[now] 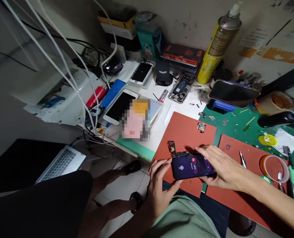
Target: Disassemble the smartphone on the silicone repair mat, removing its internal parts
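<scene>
A smartphone [185,168] with a lit, dark purple screen lies sideways over the red-brown mat [186,132]; red and grey icons show on it. My left hand [160,186] holds its left end, fingertips at the far corner and thumb along the near edge. Around the right end, my right hand [222,167] is closed, covering that part of the screen. Just beyond the phone's far edge is a small circuit board with a flex part [172,147]; whether it is joined to the phone I cannot tell. A small metal part [201,127] lies farther back on the mat.
An opened phone [181,87], a white phone [121,107] and a propped-up phone [233,93] stand about the bench. A yellow spray can [213,49] rises at the back. Tweezers [242,159] and a round clear container [273,168] lie right. Another person's legs [109,180] are left.
</scene>
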`<state>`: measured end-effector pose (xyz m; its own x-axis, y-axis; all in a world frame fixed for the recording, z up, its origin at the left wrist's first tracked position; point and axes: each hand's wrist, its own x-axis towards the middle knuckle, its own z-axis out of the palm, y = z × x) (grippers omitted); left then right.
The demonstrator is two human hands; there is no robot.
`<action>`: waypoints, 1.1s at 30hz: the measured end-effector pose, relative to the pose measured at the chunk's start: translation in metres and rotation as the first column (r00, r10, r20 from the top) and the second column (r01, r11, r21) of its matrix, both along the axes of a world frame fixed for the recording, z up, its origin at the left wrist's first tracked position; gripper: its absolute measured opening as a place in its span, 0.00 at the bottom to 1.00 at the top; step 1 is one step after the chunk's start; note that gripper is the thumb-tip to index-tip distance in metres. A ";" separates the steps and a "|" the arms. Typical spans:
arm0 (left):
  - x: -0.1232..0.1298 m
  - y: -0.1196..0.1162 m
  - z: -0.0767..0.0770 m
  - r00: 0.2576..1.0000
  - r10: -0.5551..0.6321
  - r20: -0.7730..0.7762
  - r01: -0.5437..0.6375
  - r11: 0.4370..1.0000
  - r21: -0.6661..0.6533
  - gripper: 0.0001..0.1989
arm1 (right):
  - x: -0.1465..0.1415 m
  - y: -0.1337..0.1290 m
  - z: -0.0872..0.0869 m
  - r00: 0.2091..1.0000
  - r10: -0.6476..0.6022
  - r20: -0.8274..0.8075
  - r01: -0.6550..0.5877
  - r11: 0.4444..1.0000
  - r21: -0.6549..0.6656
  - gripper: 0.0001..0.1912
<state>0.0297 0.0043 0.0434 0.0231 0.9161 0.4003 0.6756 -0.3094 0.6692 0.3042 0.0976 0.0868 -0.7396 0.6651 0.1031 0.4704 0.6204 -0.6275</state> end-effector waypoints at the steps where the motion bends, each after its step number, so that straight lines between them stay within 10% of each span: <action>1: 0.000 0.000 0.002 1.000 0.000 -0.003 0.000 1.000 -0.008 0.31 | 0.000 -0.001 0.000 1.000 -0.003 0.009 0.003 1.000 0.003 0.50; 9: -0.005 0.000 -0.001 0.999 -0.026 0.024 0.026 1.000 -0.003 0.34 | 0.005 -0.012 0.020 0.997 -0.060 0.040 0.059 0.998 0.020 0.48; 17: -0.007 0.004 -0.012 0.999 -0.042 0.030 0.042 0.999 0.013 0.37 | -0.004 -0.078 0.019 0.850 -0.471 -0.236 0.514 0.839 0.180 0.19; 26: -0.007 0.004 -0.016 1.000 -0.022 -0.020 0.022 1.000 -0.013 0.35 | -0.026 -0.080 0.003 0.880 -0.475 0.017 0.453 0.849 0.272 0.12; 33: -0.005 0.004 -0.012 1.000 -0.021 -0.002 0.021 1.000 -0.005 0.36 | -0.022 -0.105 0.003 0.865 -0.489 -0.110 0.498 0.812 0.306 0.11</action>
<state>0.0250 0.0082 0.0318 0.0432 0.9174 0.3957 0.6703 -0.3203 0.6694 0.2820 -0.0073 0.0900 -0.3152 0.8687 0.3822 0.7537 0.4739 -0.4553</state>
